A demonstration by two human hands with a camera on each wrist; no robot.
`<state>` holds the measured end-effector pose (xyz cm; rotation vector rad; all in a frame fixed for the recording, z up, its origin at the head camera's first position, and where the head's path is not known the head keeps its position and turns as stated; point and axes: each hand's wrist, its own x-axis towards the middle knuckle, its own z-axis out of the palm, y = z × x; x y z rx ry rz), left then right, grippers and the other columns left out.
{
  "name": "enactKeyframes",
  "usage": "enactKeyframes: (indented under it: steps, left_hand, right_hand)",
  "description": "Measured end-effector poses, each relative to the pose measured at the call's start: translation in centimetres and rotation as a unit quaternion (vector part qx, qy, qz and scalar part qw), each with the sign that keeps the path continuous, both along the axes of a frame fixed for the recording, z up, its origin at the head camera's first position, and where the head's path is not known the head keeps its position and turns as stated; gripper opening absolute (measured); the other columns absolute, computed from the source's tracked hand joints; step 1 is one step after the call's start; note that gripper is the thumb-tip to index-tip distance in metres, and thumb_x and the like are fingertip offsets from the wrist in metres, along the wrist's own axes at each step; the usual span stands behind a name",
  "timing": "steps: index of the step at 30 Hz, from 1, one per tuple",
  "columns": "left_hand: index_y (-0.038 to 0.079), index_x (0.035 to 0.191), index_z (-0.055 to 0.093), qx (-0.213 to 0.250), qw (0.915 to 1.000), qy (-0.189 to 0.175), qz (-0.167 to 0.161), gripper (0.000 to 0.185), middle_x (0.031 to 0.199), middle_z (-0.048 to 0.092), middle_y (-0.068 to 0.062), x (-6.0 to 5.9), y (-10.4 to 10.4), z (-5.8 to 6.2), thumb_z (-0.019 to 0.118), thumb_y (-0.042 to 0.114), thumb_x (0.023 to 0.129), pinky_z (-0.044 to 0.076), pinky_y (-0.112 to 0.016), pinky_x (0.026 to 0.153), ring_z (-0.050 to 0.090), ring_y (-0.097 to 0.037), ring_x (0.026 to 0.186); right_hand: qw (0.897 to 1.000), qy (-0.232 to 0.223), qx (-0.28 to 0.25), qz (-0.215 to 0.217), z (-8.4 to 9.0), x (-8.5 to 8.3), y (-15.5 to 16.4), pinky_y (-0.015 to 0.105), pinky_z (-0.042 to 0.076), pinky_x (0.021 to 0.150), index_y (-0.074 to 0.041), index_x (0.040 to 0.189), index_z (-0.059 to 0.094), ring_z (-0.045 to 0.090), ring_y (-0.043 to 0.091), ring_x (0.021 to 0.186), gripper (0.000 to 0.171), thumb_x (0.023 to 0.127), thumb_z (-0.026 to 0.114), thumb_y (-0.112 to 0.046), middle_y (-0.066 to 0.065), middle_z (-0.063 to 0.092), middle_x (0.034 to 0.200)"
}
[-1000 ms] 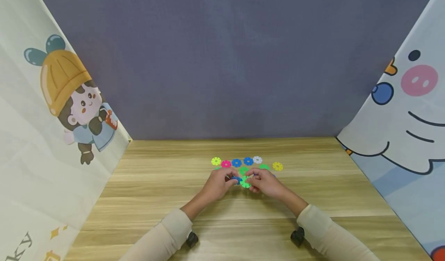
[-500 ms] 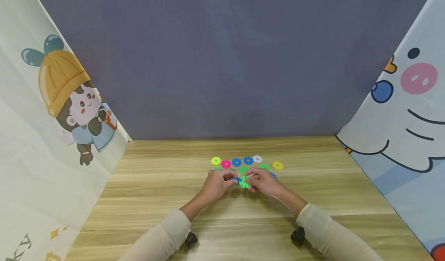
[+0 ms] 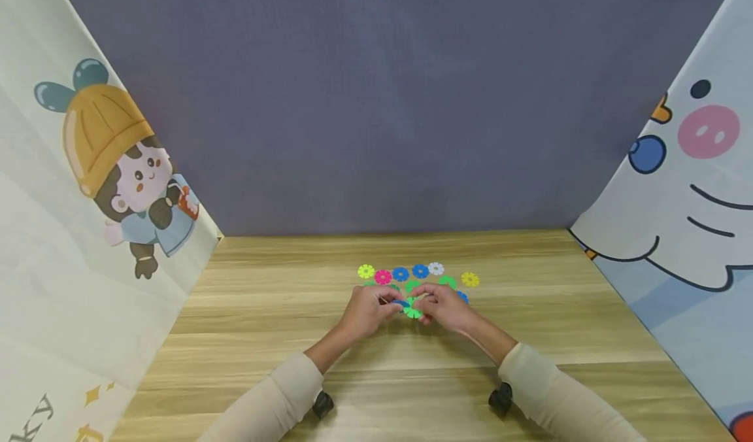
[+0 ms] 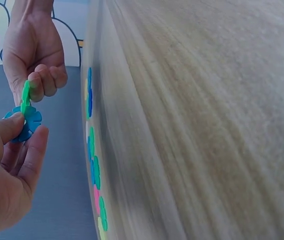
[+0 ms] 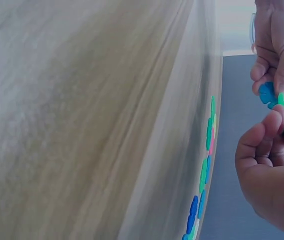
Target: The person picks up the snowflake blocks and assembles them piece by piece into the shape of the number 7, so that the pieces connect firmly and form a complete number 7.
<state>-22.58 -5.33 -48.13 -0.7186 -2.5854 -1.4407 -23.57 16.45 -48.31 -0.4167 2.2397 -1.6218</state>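
Above the table, my left hand (image 3: pixel 365 312) pinches a blue notched plastic disc (image 4: pixel 33 122) between thumb and fingers. Facing it, my right hand (image 3: pixel 448 308) pinches a bright green notched disc (image 3: pixel 413 310) of the same kind. The two discs meet edge to face at about a right angle, as the left wrist view shows, and the green one (image 4: pixel 25 97) looks slotted into the blue. Fingers cover part of both discs, so how deep they join cannot be seen.
Behind the hands, loose flat discs lie on the wooden table (image 3: pixel 282 285): a lime one (image 3: pixel 366 271), a pink one (image 3: pixel 383 277), blue ones (image 3: pixel 420 271), a white one (image 3: pixel 436 269), green ones (image 3: pixel 447 281) and a yellow one (image 3: pixel 470 279). A grey partition (image 3: pixel 376 135) stands behind.
My right hand has shifted slightly left with the green disc, closer to the blue one. My left hand stays nearly still and keeps its pinch.
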Motion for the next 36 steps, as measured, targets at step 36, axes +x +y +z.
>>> enactKeyframes:
  steps: [36]
  left_hand:
    - [0.016,0.132,0.067,-0.083,0.9921,-0.061,-0.072,0.049,0.131,0.069,-0.002,-0.3,0.3,-0.4,0.08,0.034,0.089,0.054,-0.031,0.095,0.065,-0.018,0.116]
  right_hand:
    - [1.0,-0.012,0.009,0.007,-0.3,0.0,-0.1,0.03,0.06,0.068,0.005,0.118,0.049,0.067,0.018,0.072,0.023,0.102,0.06,-0.009,0.005,0.072,0.081]
